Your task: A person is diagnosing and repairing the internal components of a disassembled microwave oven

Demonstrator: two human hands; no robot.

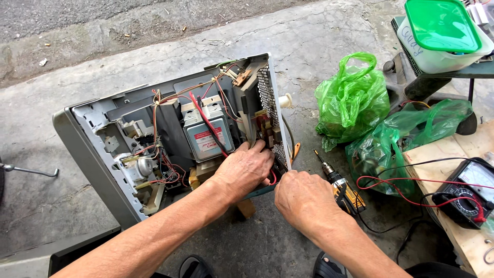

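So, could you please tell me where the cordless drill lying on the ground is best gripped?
Probably by its yellow-and-black handle, coming from above. The cordless drill lies flat on the concrete, bit pointing up-left, beside the right hand; the handle end nearest that hand is partly hidden.

A grey concrete floor (309, 41) carries an opened microwave chassis (170, 134) near its middle. Just beside the chassis lies a cordless drill (342, 190), then two green plastic bags (352, 98). A wooden board (463, 226) bearing a multimeter (465, 193) lies at the right edge.

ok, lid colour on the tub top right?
Green, on a white tub; head view shows it clearly.
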